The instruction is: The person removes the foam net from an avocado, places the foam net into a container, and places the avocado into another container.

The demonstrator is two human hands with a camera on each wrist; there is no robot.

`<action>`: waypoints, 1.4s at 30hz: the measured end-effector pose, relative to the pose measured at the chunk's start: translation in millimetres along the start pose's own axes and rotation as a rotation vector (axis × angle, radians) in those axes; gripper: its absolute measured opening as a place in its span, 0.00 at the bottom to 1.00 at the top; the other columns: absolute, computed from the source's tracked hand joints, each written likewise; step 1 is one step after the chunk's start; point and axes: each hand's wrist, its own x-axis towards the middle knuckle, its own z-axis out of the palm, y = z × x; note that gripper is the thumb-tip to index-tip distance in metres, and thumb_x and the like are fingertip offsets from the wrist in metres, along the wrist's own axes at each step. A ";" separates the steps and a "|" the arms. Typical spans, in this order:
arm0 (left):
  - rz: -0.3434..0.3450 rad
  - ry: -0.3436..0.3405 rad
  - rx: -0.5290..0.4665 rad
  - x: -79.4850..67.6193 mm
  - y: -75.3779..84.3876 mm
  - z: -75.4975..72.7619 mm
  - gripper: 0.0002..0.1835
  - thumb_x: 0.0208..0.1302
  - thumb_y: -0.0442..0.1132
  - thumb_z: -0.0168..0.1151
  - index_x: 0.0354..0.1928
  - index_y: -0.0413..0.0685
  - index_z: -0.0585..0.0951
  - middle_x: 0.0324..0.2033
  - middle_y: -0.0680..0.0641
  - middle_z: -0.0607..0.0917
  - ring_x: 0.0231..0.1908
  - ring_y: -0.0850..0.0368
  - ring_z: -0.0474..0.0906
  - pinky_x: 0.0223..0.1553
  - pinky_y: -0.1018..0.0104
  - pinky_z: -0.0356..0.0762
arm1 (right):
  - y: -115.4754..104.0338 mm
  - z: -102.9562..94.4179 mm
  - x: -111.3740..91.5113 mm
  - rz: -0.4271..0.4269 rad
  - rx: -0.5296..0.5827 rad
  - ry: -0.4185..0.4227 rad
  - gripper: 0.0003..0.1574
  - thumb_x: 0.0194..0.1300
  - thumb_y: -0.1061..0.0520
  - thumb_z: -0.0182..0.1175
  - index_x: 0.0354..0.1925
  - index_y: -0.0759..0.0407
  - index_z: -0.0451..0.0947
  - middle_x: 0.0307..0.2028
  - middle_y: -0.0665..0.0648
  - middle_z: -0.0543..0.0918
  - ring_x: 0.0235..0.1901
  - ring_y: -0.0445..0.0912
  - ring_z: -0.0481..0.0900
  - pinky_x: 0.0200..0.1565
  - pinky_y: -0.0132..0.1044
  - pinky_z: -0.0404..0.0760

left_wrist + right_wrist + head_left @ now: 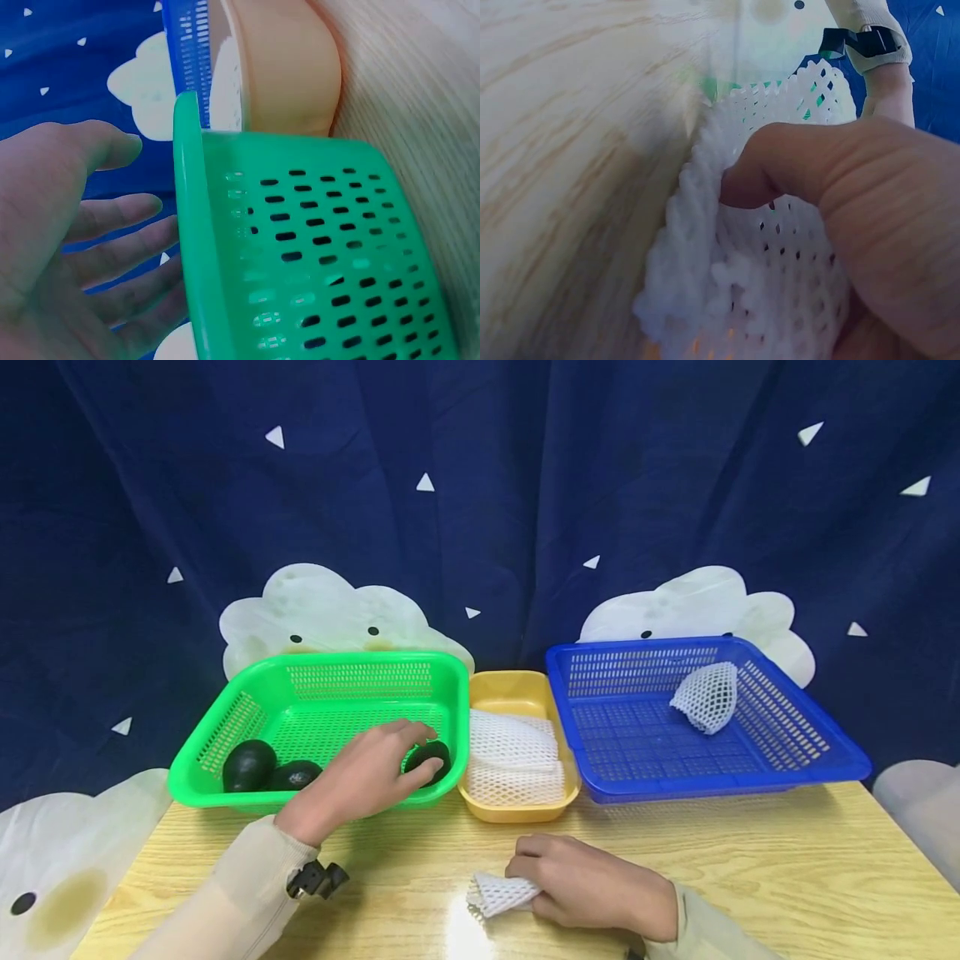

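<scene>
My left hand (367,777) reaches over the front rim of the green basket (318,797), fingers spread and bent above a dark avocado (431,760) at the basket's right side. In the left wrist view the fingers (112,225) are apart, with nothing between them; the basket wall hides the fruit there. Two more dark avocados, a larger one (249,766) and a smaller one (296,774), lie at the basket's left. Low over the table, my right hand (581,881) pinches a white foam net sleeve (498,893). Its thumb presses into the mesh in the right wrist view.
Between the baskets stands a yellow tray (517,814) with white foam net sleeves (517,756) stacked inside. At the right, a blue basket (712,789) holds a net-wrapped item (708,697). A dark blue curtain (495,485) hangs behind the wooden table (405,877).
</scene>
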 end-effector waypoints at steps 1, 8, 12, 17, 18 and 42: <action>0.010 0.006 -0.003 -1.1 0.4 0.5 0.20 0.72 0.51 0.63 0.57 0.48 0.84 0.52 0.47 0.89 0.53 0.51 0.86 0.54 0.52 0.85 | 0.2 0.1 0.0 -0.002 0.001 0.001 0.14 0.57 0.60 0.69 0.42 0.47 0.83 0.37 0.41 0.80 0.35 0.28 0.71 0.39 0.22 0.77; 0.075 0.062 -0.034 -10.8 6.6 4.8 0.17 0.72 0.51 0.64 0.54 0.50 0.86 0.50 0.52 0.90 0.52 0.57 0.86 0.54 0.56 0.86 | 1.9 0.8 0.5 -0.028 -0.011 0.021 0.13 0.57 0.60 0.69 0.42 0.47 0.83 0.37 0.41 0.80 0.35 0.28 0.71 0.38 0.20 0.76; 0.112 0.077 -0.039 -15.6 11.1 9.1 0.17 0.72 0.50 0.65 0.54 0.50 0.86 0.50 0.53 0.90 0.52 0.59 0.86 0.54 0.58 0.86 | 2.5 0.1 0.9 -0.024 -0.019 0.011 0.12 0.59 0.59 0.70 0.42 0.48 0.84 0.37 0.41 0.82 0.36 0.28 0.73 0.38 0.21 0.77; 0.164 0.092 -0.051 -19.4 14.3 15.1 0.15 0.71 0.50 0.66 0.53 0.51 0.87 0.48 0.54 0.90 0.52 0.59 0.87 0.55 0.58 0.86 | 3.0 0.3 0.4 -0.031 -0.033 0.021 0.09 0.61 0.56 0.71 0.41 0.47 0.84 0.36 0.41 0.82 0.35 0.27 0.73 0.38 0.21 0.77; 0.177 0.094 -0.060 -20.3 14.7 16.7 0.15 0.71 0.50 0.66 0.52 0.52 0.87 0.47 0.54 0.90 0.50 0.60 0.87 0.54 0.59 0.86 | 3.1 0.5 0.3 -0.033 -0.034 0.024 0.09 0.61 0.56 0.71 0.41 0.47 0.84 0.36 0.41 0.82 0.35 0.27 0.73 0.38 0.21 0.77; 0.425 0.158 -0.234 -34.0 24.7 52.1 0.10 0.74 0.46 0.62 0.50 0.54 0.87 0.45 0.57 0.90 0.48 0.66 0.85 0.51 0.69 0.86 | 6.3 0.3 0.5 -0.061 -0.062 0.053 0.10 0.59 0.58 0.71 0.39 0.47 0.83 0.34 0.40 0.81 0.34 0.27 0.74 0.36 0.20 0.77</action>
